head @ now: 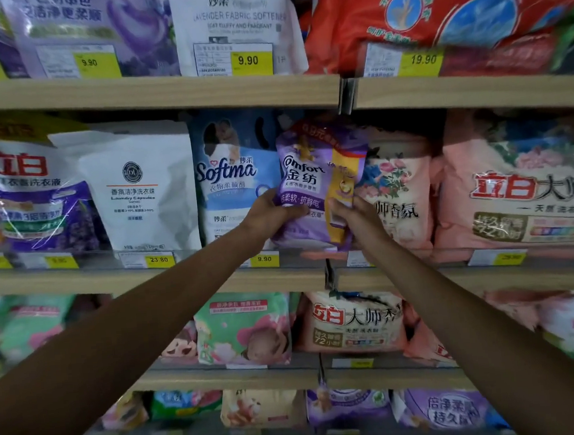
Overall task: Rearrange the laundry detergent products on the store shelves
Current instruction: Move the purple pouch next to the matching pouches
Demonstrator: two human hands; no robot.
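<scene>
On the middle shelf, just right of the blue Softma pouch [230, 173], a person's left hand [271, 215] grips the lower left edge of a purple Comfort pouch [313, 177], while the right hand [354, 215] pinches its lower right edge. The pouch stands nearly upright, long axis vertical, between both hands and equally near each, fronting the gap before the pink floral pouch [396, 188].

Purple Comfort pouch [313, 181], yellow band at right, upright, top tilted right, at middle shelf [180, 277] front between blue Softma pouch [231, 187] and pink floral bag [396, 188], gripped low by left hand [271, 213] and right hand [356, 217].
</scene>
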